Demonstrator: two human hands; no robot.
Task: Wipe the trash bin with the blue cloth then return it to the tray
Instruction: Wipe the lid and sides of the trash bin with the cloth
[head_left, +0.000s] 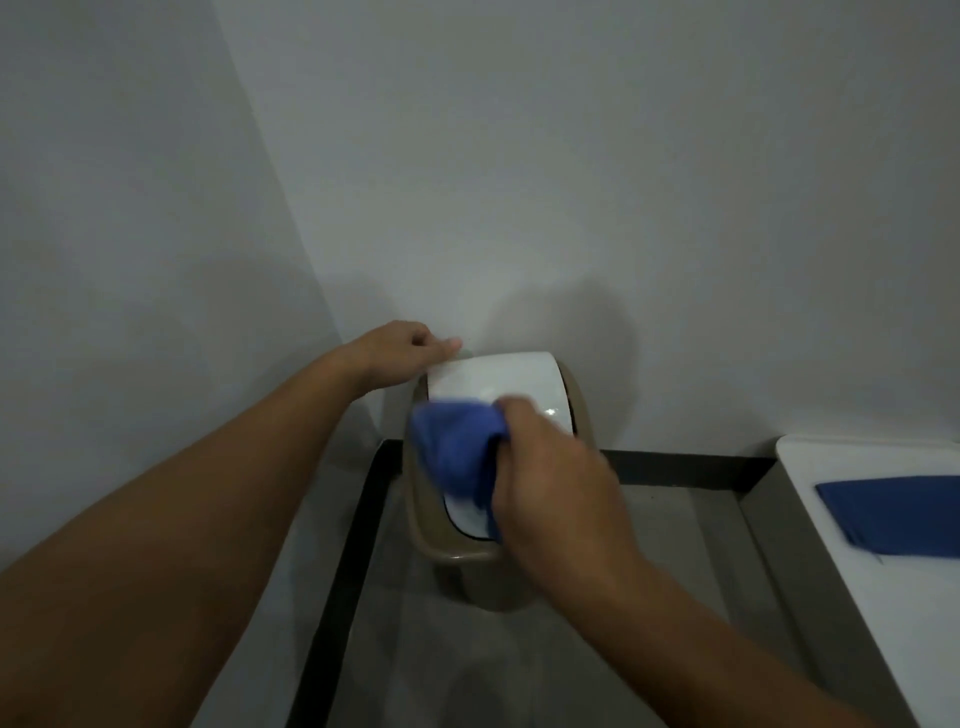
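Observation:
A beige trash bin with a white swing lid stands on the floor against the wall. My right hand is closed on a bunched blue cloth and presses it onto the lid's front half. My left hand grips the bin's far left rim, fingers curled over the edge by the wall. At the right edge lies a white tray with a second, folded dark blue cloth on it.
The bin sits in a corner between two pale walls. A dark skirting strip runs along the wall base, and another runs down the left side. Grey floor lies in front of the bin.

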